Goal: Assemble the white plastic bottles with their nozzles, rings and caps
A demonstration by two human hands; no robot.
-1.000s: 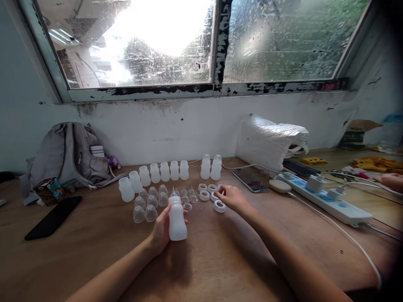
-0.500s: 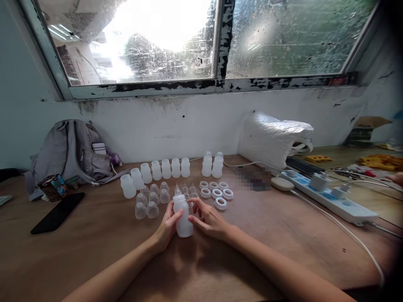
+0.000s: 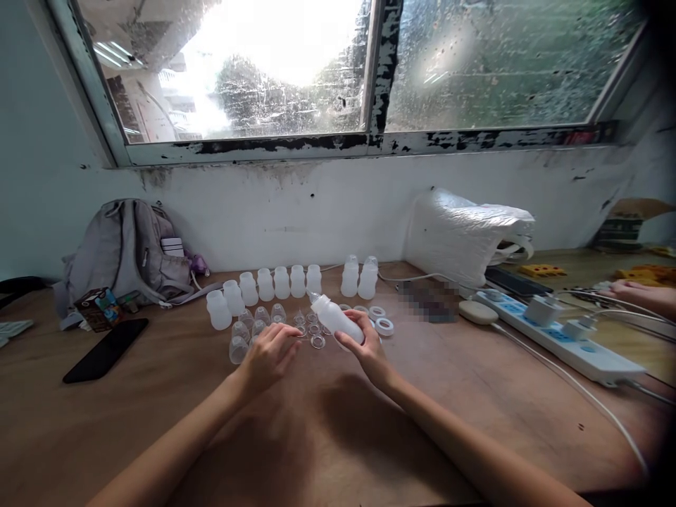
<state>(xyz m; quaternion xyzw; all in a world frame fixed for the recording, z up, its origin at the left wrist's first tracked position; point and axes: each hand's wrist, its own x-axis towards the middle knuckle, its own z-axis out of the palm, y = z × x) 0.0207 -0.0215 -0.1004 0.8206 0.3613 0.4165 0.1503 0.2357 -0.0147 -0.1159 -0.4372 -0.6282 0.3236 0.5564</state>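
My right hand (image 3: pixel 367 348) is wrapped round a frosted white baby bottle (image 3: pixel 338 319), tilted so that its clear nipple points up and to the left. My left hand (image 3: pixel 269 352) holds nothing that I can see; its fingers reach over the table beside the clear domed caps (image 3: pixel 239 348), hiding some of them. Clear nipples (image 3: pixel 317 341) lie between my hands. White collar rings (image 3: pixel 384 327) sit to the right, partly behind the bottle. Behind all these, several open bottles (image 3: pixel 219 310) stand in a row, and two capped bottles (image 3: pixel 368 278) stand apart at their right.
To the left are a grey backpack (image 3: pixel 124 246), a drink carton (image 3: pixel 98 310) and a black phone (image 3: pixel 105 351). On the right lie a white power strip (image 3: pixel 570 345) with cables, a round white device (image 3: pixel 477 311) and a silvery bag (image 3: pixel 465 232). Another person's hand (image 3: pixel 644 296) shows at the far right.
The bottle has gone from upright between both hands to tilted in my right hand, up and to the right. My left hand has let go and moved left toward the caps.
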